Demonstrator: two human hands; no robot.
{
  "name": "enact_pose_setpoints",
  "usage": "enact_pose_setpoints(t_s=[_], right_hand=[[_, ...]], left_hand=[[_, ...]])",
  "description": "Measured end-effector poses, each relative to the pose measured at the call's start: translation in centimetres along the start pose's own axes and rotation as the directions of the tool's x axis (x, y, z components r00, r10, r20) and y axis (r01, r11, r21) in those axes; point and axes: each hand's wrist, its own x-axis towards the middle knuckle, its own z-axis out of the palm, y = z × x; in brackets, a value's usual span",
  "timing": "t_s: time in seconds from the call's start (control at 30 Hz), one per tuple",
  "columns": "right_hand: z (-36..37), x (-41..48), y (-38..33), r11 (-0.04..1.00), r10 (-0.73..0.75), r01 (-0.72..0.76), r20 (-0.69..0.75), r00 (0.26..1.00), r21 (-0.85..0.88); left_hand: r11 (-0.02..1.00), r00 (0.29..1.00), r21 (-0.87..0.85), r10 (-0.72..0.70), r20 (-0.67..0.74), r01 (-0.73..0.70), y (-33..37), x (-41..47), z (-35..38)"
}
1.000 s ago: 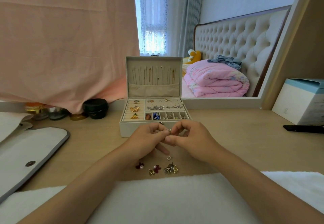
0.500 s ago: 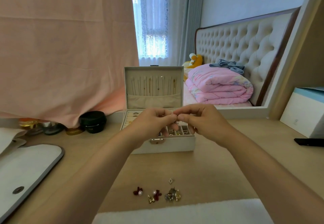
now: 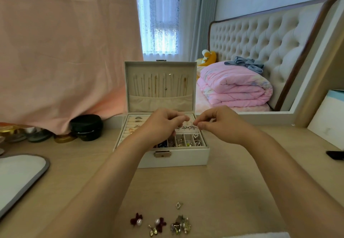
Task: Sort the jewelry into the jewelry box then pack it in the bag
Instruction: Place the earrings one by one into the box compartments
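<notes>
The white jewelry box [image 3: 176, 158] stands open mid-table, its lid upright with several thin necklaces hanging inside. Both hands hover over its tray. My left hand [image 3: 163, 124] has thumb and forefinger pinched together, and my right hand [image 3: 220, 124] pinches likewise a short gap away; whatever tiny piece they hold is too small to make out. Loose jewelry lies near the front edge: two dark red bow earrings [image 3: 136, 220] with pearls, a mixed cluster [image 3: 180, 225] and a diamond-shaped charm [image 3: 178, 205]. The white bag [image 3: 20, 178] with grey trim lies flat at the left.
A black round case [image 3: 86, 127] and small jars sit at the back left under a pink cloth. A white carton [image 3: 327, 118] and a black device [image 3: 336, 155] are at the right. A mirror behind the box reflects a bed.
Both hands rose from the loose jewelry to above the box tray. Their pinched fingertips, which were touching, have now drawn a little apart.
</notes>
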Motion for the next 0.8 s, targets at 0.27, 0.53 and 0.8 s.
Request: enact_pose_setpoints(t_s=[0.27, 0.53, 0.8], right_hand=[[0.6, -0.2, -0.2, 0.99, 0.012, 0.006, 0.124, 0.992, -0.143], [1.0, -0.3, -1.0, 0.993, -0.11, 0.112, -0.046, 0.993, 0.032], [1.9, 0.4, -3.2, 0.957, -0.218, 0.246, -0.179, 0.959, 0.151]], left_hand=[[0.993, 0.995, 0.065, 0.099, -0.018, -0.097, -0.2, 0.2, -0.3], [0.991, 0.991, 0.062, 0.119, -0.06, -0.115, -0.2, 0.1, -0.7], [0.978, 0.988, -0.193, 0.045, -0.149, -0.074, 0.7, -0.2, -2.0]])
